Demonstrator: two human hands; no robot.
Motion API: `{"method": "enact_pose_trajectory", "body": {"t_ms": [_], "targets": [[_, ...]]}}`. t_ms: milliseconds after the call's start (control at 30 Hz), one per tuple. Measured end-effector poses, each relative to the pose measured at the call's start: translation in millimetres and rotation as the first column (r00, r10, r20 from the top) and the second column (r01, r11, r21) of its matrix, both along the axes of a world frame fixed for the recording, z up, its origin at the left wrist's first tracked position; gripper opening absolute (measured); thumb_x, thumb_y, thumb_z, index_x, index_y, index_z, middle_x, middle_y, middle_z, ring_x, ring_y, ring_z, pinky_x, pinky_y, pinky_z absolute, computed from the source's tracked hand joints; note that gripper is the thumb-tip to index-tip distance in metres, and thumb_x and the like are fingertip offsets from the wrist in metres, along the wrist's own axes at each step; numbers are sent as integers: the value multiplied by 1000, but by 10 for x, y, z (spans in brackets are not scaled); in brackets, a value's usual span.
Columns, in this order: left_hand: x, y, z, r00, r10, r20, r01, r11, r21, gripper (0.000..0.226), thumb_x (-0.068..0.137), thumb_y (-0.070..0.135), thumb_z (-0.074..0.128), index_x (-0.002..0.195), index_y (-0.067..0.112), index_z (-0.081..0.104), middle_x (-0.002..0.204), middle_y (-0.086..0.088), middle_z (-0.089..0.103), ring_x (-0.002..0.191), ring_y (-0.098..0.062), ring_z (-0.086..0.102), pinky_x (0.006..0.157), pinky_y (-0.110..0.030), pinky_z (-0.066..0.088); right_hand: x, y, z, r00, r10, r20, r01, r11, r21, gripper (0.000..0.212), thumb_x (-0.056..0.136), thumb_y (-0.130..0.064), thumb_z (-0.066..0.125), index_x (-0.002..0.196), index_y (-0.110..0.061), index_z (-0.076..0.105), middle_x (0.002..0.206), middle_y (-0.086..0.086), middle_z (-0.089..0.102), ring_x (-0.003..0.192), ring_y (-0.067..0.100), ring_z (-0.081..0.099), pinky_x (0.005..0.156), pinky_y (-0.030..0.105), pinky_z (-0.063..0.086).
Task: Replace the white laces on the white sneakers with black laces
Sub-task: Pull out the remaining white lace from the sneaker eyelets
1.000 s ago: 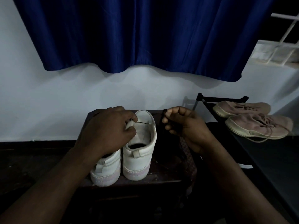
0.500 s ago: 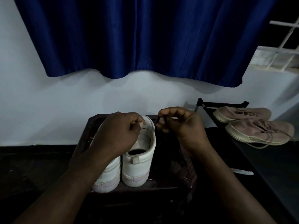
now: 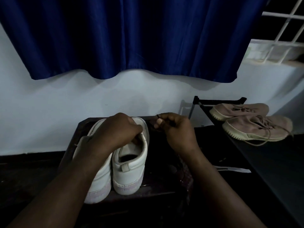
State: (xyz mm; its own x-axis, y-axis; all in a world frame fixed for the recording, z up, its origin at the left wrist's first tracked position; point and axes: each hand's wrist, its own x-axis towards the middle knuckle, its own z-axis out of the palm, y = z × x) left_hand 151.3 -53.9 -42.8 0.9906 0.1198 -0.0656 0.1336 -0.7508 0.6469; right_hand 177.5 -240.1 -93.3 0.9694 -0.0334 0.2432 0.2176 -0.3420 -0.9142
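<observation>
left hand (image 3: 115,133) grips white sneaker (image 3: 130,173) | right hand (image 3: 178,131) pinches black lace (image 3: 158,115)

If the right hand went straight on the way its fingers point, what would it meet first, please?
Probably the side of the right-hand white sneaker, just to its left, then the left hand; depth is unclear.

Two white sneakers (image 3: 130,170) (image 3: 100,178), two tan sneakers (image 3: 238,110) (image 3: 258,128), one black lace (image 3: 157,115), two hands (image 3: 118,130) (image 3: 177,130), one curtain (image 3: 131,35).

No readable text, label, brand or number on anything in view.
</observation>
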Motion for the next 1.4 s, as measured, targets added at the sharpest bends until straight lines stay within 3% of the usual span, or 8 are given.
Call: {"method": "enact_pose_trajectory", "body": {"t_ms": [300, 433, 600, 767, 1033, 1167, 1300, 1400], "targets": [[-4, 100, -45, 998, -25, -50, 16, 985, -171, 12, 77, 37, 79, 81, 25, 82, 79, 1, 79, 84, -19, 75, 80, -31, 57, 101, 179, -25, 1000, -20, 0, 19, 987, -162, 3, 84, -24, 82, 85, -26, 82, 80, -12, 78, 77, -3, 69, 71, 7, 47], [-27, 73, -3, 999, 11, -32, -14, 994, -104, 10, 84, 33, 77, 84, 24, 82, 85, 1, 80, 83, -13, 73, 51, -5, 40, 110, 160, -52, 988, -98, 122, 134, 933, -335, 10, 84, -24, 78, 92, -28, 83, 90, -11, 80, 82, 5, 71, 78, 18, 54], [-31, 61, -14, 1000, 10, -1, -10, 994, -109, 9, 82, 32, 79, 79, 24, 82, 83, 2, 79, 64, -5, 63, 46, -4, 38, 146, 42, -55, 994, 65, 87, -37, 956, -292, 13, 83, -18, 81, 86, -30, 84, 89, -18, 79, 84, -4, 70, 79, 9, 50], [-25, 80, -51, 999, -16, 30, 20, 992, -121, 7, 83, 30, 77, 80, 26, 83, 82, 6, 79, 65, 1, 66, 50, -4, 39, 129, 104, -104, 940, 181, 289, -54, 915, -399, 17, 71, -6, 78, 80, -21, 83, 87, -10, 80, 90, 4, 68, 80, -3, 38], [-13, 138, -99, 993, -100, 68, 109, 984, -141, 18, 89, 19, 72, 88, 33, 82, 80, 33, 71, 74, 25, 59, 61, 5, 34, 170, 128, -108, 915, 234, 329, -22, 843, -537, 10, 68, -20, 71, 75, -23, 78, 78, -9, 75, 76, 12, 68, 73, 27, 50], [28, 157, -133, 990, -112, 83, 119, 989, -87, 16, 87, 22, 71, 85, 35, 80, 79, 24, 75, 80, 12, 64, 60, 1, 37, 202, 113, -135, 906, 265, 330, -57, 849, -526, 16, 72, -15, 72, 82, -24, 82, 85, -7, 76, 81, 14, 70, 77, 31, 54], [139, 230, -103, 986, -167, -5, 162, 964, -211, 20, 92, 14, 70, 85, 28, 82, 83, 11, 79, 82, -3, 72, 76, -19, 45, 192, 122, -98, 902, 283, 325, -72, 843, -533, 24, 72, -10, 71, 87, -25, 84, 88, -9, 77, 81, 11, 71, 76, 31, 57], [158, 257, -54, 980, -196, -36, 182, 953, -243, 20, 89, 8, 73, 83, 24, 82, 80, 11, 79, 78, -1, 73, 74, -18, 46, 182, 138, -43, 905, 300, 301, -86, 822, -563, 25, 72, -12, 70, 86, -27, 83, 88, -11, 77, 81, 11, 71, 75, 31, 57]]}}
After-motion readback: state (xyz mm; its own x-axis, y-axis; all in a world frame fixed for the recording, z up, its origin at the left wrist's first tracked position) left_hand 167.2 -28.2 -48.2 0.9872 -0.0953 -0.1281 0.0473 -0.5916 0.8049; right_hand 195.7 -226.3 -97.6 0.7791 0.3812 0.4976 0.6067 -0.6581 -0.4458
